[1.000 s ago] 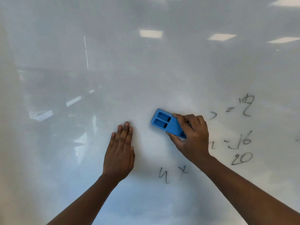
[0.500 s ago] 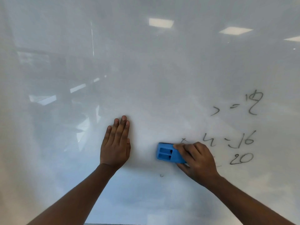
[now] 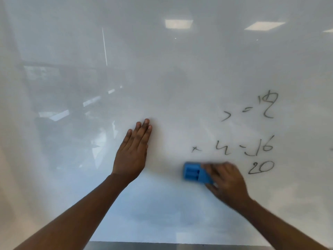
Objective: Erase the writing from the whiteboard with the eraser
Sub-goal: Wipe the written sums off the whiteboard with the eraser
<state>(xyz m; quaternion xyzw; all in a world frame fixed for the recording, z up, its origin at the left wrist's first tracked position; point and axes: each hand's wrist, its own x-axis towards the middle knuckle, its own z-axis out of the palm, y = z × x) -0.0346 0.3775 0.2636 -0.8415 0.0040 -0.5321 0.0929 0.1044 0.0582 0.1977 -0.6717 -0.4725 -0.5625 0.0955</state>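
A glossy whiteboard (image 3: pixel 162 78) fills the view. Black handwriting (image 3: pixel 252 134) sits at the right: "> = 12" on top, "x 4 - 16" below it, and "20" lowest. My right hand (image 3: pixel 227 183) grips a blue eraser (image 3: pixel 193 172) and presses it flat on the board, just below the "x" and left of the "20"; hand and eraser are motion-blurred. My left hand (image 3: pixel 134 152) lies flat on the board with fingers straight and together, holding nothing, to the left of the eraser.
A grey metal strip (image 3: pixel 180 245) runs along the board's bottom edge. Ceiling lights (image 3: pixel 178 23) and room shapes reflect in the board's surface. A faint dark mark (image 3: pixel 331 149) shows at the far right edge.
My right hand has carried the eraser down from beside the upper writing to the lowest row, and the "4 x" marks there are gone. My left hand stays flat on the board.
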